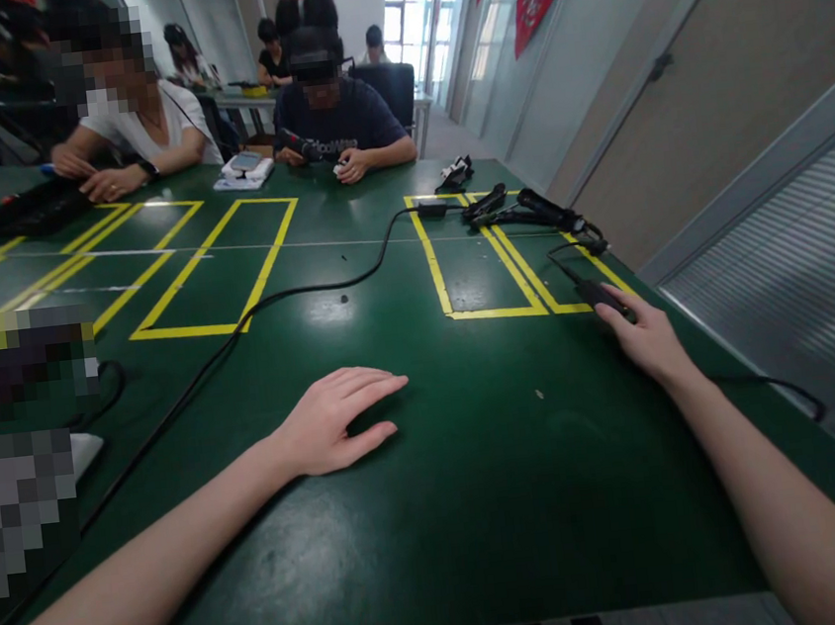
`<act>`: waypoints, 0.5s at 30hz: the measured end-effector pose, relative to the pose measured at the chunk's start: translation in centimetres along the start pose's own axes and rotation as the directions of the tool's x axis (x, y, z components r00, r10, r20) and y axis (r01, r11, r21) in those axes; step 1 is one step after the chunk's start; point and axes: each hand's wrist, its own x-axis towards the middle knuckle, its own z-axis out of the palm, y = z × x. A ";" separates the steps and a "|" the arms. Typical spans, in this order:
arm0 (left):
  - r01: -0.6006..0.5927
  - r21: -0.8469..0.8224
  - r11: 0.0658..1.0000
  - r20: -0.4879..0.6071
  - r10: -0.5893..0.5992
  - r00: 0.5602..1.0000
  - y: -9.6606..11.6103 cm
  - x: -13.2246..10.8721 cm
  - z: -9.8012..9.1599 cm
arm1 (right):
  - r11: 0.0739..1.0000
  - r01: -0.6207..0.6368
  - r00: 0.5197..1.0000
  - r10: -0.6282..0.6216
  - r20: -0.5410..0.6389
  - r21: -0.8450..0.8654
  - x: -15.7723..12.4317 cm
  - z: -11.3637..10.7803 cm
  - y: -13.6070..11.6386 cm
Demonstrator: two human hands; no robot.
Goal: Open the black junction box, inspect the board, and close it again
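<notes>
My left hand (pixel 339 420) rests on the green table, palm down, fingers stretched out and thumb apart, holding nothing. At the right side, my right hand (pixel 648 333) is closed round a small black in-line cable box (pixel 605 299). A thin black cable (pixel 557 256) runs from the far end of this box towards a folded black device with arms (pixel 537 208). Behind my right wrist, more black cable (pixel 775 379) trails over the table's right edge. What exactly the box is, I cannot make out.
Yellow tape rectangles (pixel 496 314) mark the green table (pixel 442 548). A long black cable (pixel 296 290) crosses it to another black box (pixel 433 209). Two people sit opposite; one person's hands (pixel 353 165) hold small items. A black tray (pixel 34 209) stands far left. Blurred-out objects lie near left.
</notes>
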 end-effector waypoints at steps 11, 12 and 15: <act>-0.013 0.019 1.000 -0.012 0.013 1.000 0.0 0.0 0.1 | 0.993 -0.107 0.994 0.105 -0.029 -0.053 -0.3 -0.6 -0.8; -0.012 0.017 1.000 -0.011 0.012 1.000 0.1 0.0 0.1 | 0.993 -0.109 0.993 0.107 -0.043 -0.049 -0.2 -0.6 -0.6; -0.006 0.010 1.000 -0.015 0.007 1.000 0.1 0.1 0.1 | 0.994 -0.103 0.992 0.100 -0.083 -0.039 -0.1 -0.4 0.2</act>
